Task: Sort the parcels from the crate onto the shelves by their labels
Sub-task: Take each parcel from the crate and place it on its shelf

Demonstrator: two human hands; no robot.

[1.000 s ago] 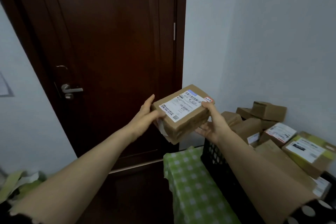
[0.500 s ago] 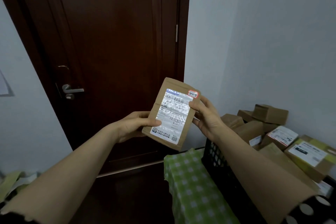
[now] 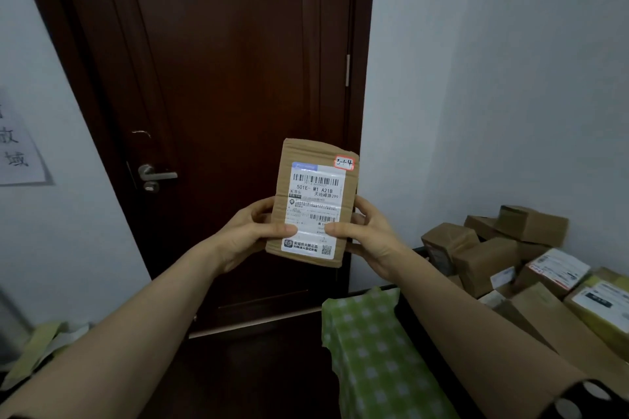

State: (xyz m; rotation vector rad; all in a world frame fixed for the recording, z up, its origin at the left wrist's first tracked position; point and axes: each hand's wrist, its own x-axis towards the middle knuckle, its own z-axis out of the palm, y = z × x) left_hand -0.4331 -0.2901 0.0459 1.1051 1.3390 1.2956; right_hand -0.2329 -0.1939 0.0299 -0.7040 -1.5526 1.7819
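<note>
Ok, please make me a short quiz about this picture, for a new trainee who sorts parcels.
1. True or false: only one hand holds the parcel.
2. Where on the parcel is the red-edged sticker? A top right corner; B bottom left corner; C middle.
3. Fill in: behind the parcel stands a dark brown ____.
Key: 1 false, the left hand and the right hand both grip it; 2 A; 3 door.
</note>
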